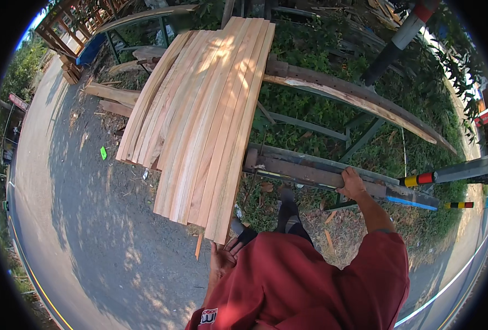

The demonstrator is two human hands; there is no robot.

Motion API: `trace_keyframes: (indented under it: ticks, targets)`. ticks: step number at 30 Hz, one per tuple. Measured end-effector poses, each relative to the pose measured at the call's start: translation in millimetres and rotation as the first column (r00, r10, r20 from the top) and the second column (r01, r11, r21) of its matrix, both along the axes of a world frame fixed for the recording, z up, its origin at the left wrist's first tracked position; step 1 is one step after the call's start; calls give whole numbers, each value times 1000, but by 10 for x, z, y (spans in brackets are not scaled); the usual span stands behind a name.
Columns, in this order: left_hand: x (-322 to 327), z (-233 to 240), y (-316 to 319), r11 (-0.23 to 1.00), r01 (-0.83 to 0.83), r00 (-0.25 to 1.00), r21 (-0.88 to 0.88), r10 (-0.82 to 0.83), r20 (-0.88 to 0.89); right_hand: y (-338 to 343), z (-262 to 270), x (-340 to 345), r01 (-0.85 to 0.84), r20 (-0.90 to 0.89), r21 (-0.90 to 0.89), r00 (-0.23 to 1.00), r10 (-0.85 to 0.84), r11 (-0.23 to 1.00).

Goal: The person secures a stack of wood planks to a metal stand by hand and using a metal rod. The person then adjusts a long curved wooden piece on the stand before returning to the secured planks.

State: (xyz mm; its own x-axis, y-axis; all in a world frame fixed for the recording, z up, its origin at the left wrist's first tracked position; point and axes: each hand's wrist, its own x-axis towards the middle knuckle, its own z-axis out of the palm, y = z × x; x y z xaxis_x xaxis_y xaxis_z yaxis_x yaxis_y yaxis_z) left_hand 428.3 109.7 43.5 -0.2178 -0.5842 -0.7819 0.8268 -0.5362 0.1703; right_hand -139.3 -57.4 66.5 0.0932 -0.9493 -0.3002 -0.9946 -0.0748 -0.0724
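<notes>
Long sawn wooden boards [202,119] lie side by side before me, their near ends staggered. My left hand [223,258] is low at the near end of the rightmost board, palm up with fingers spread; whether it touches the wood I cannot tell. My right hand [351,183] rests on a dark, worn beam [310,171] of the metal stand to the right of the boards, its fingers bent over the beam's far edge. Farther off, a second beam [363,93] runs right from the boards, with a rough wooden strip along it.
Green metal braces [363,140] stand among plants between the beams. Black, yellow and red banded posts [419,179] rise at the right. Rough wood pieces [114,95] lie beyond the boards at left, beside a paved road [33,136]. Wood slivers [198,247] lie on the ground.
</notes>
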Motion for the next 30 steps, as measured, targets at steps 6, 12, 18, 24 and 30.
trace_keyframes:
  ticks: [6, 12, 18, 24, 30]
  targets:
    - [-335, 47, -313, 920, -343, 911, -192, 376, 171, 44, 45, -384, -128, 134, 45, 983, 121, 991]
    - [-637, -85, -317, 761, -595, 733, -261, 646, 213, 62, 145, -862, -195, 194, 134, 967, 167, 972]
    - [-1342, 180, -452, 987, 25, 886, 157, -95, 454, -498, 166, -700, -279, 326, 122, 918, 227, 952]
    - [-1822, 1276, -1631, 616, 786, 383, -58, -410, 828, -1633, 177, -271, -209, 357, -14, 913, 200, 978]
    - [-2060, 1501, -3481, 435, 873, 51, -220, 367, 929, -2696, 282, -130, -116, 110, 28, 988, 113, 993]
